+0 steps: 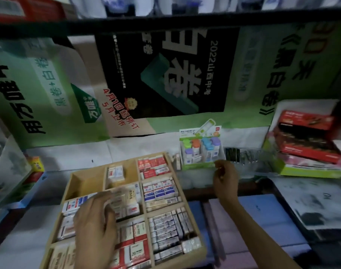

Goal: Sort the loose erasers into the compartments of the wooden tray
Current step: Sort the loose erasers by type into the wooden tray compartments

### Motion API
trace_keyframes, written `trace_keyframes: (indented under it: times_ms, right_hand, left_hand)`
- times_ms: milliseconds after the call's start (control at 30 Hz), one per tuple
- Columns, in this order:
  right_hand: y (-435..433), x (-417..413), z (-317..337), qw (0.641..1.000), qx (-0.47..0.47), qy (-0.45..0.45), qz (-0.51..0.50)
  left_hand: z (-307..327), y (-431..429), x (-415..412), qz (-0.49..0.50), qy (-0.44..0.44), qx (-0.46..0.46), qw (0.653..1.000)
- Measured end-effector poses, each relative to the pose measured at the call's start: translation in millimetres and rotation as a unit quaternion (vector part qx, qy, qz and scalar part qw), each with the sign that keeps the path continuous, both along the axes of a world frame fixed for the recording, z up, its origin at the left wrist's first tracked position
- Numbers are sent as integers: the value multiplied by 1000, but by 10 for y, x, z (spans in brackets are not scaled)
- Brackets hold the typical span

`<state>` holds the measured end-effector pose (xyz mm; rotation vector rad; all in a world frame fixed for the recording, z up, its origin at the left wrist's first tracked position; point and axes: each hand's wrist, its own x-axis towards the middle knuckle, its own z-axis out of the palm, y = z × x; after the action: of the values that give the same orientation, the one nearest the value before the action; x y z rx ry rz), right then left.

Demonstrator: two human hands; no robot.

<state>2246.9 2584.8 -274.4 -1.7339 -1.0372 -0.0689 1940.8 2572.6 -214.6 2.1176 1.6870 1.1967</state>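
The left hand [95,220] hides the wooden tray's [86,183] middle compartments. The eraser [121,197] at its fingertips is blurred, and the tray's near edge is cut off.

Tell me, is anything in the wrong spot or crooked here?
Yes. A loose eraser stands outside the wooden tray, just past its far right corner, beside the display box. A slanted eraser in the near right compartment lies crooked beside the tidy rows.
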Motion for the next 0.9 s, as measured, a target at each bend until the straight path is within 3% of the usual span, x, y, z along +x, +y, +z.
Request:
trace_keyframes:
  times_ms: [100, 200, 267, 400, 500, 733, 900]
  right_hand:
    - [129, -77, -95, 975, -68, -187, 95]
    - [303, -51, -175, 955, -131, -253, 77]
    - [363, -29, -212, 955, -112, -272, 26]
    - [267, 13, -119, 996, 56, -71, -10]
    - [251, 11, -93, 996, 82, -32, 1]
    - [302, 40, -27, 987, 149, 39, -52]
    - [311, 53, -2, 981, 172, 70, -49]
  left_hand:
    - [151, 99, 444, -99, 36, 5, 994]
    - [202, 247, 976, -176, 95, -18, 980]
    - [208, 348, 1358, -201, 153, -18, 967]
    - [99, 674, 2031, -160, 338, -76, 924]
    - [39, 834, 2378, -118, 423, -98, 893]
    - [-94, 1022, 2654, -94, 479, -73, 870]
    - [33, 877, 2646, -104, 446, -38, 888]
